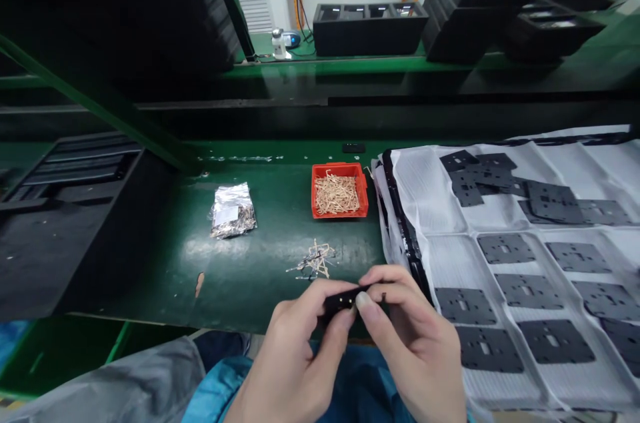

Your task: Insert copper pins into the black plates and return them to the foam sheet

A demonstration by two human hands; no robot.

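Near the front edge of the green bench, my left hand (305, 346) pinches a black flat part (341, 302) between thumb and fingers. Small bright gold-coloured dots show on its near side. My right hand (417, 336) closes on the right end of the same part, thumb in front and fingers behind. A tiny dark tip (383, 297) sticks out by the right fingers; its kind is unclear. Just beyond my hands lies a loose pile of thin beige and silvery strips (316, 259). Most of the held part is hidden by my fingers.
Farther back stands a red bin (340, 215) full of beige strips. A clear bag (233, 213) of small metallic pieces lies left of it. On the right, a white divided sheet (425, 210) carries several black plates (505, 248). Black boxes (370, 36) line the shelf.
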